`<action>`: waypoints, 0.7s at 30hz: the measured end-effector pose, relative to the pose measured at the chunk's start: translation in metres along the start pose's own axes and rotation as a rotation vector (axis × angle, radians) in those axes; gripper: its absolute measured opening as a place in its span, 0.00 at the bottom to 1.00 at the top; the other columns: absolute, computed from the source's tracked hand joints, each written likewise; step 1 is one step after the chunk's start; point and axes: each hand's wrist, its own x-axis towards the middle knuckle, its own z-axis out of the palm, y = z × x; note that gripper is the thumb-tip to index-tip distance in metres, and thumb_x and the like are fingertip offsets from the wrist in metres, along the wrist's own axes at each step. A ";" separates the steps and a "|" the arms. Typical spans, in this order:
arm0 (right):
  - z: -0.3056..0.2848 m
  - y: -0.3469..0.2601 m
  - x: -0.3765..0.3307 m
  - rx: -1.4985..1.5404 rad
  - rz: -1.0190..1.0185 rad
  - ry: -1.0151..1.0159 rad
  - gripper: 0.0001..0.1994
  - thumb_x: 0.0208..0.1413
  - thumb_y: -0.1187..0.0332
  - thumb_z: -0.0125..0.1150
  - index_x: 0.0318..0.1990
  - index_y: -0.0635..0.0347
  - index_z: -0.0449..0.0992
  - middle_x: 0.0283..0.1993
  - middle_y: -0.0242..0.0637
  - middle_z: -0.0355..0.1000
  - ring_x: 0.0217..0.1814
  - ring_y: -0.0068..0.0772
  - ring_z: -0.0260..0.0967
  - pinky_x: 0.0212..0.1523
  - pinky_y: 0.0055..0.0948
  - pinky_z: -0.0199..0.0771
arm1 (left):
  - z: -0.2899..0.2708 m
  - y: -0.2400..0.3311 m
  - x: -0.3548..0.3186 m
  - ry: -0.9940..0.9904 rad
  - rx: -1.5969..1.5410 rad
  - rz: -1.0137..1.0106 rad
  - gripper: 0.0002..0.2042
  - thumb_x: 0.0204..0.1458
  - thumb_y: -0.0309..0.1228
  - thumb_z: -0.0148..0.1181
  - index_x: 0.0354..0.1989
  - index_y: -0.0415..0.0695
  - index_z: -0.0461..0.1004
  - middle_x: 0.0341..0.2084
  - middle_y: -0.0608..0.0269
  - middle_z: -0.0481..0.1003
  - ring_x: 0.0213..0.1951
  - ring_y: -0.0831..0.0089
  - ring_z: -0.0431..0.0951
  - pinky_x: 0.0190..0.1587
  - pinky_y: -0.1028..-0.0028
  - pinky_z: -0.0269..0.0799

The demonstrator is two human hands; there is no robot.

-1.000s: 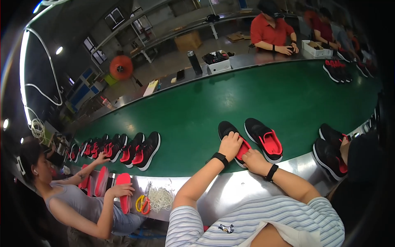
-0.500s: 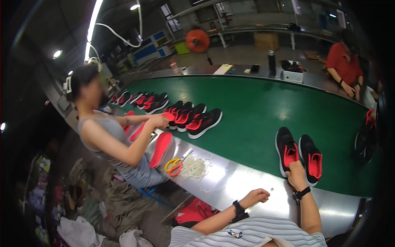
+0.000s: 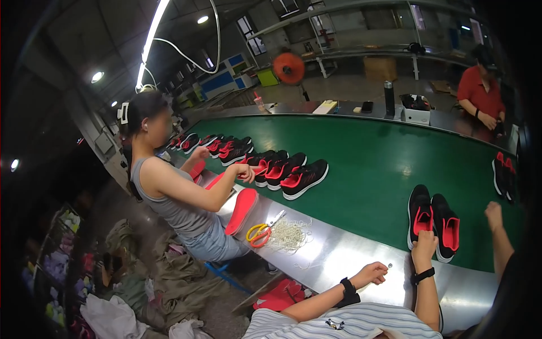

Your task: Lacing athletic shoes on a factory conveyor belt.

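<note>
My right hand (image 3: 424,244) rests against the heel of the left shoe of a black pair with red lining (image 3: 433,219); the pair stands side by side at the near edge of the green belt (image 3: 367,164). Its fingers are curled over the heel rim, touching rather than lifting. My left hand (image 3: 374,273) lies on the steel surface (image 3: 339,254), fingertips pinched on a small item too tiny to identify. Judged step: seating the pair on the belt. The next move likely calls for freeing the right hand. Yellow-handled scissors (image 3: 259,231) and a tangle of string (image 3: 289,234) lie to the left, beside a seated co-worker's arm (image 3: 186,183).
</note>
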 end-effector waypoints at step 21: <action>-0.039 -0.013 -0.093 0.228 -0.300 -0.489 0.23 0.34 0.59 0.66 0.42 0.55 0.73 0.53 0.48 0.62 0.58 0.52 0.57 0.51 0.45 0.63 | -0.318 0.184 0.031 0.902 1.867 -0.545 0.14 0.51 0.33 0.47 0.44 0.53 0.77 0.47 0.62 0.72 0.56 0.64 0.65 0.57 0.41 0.45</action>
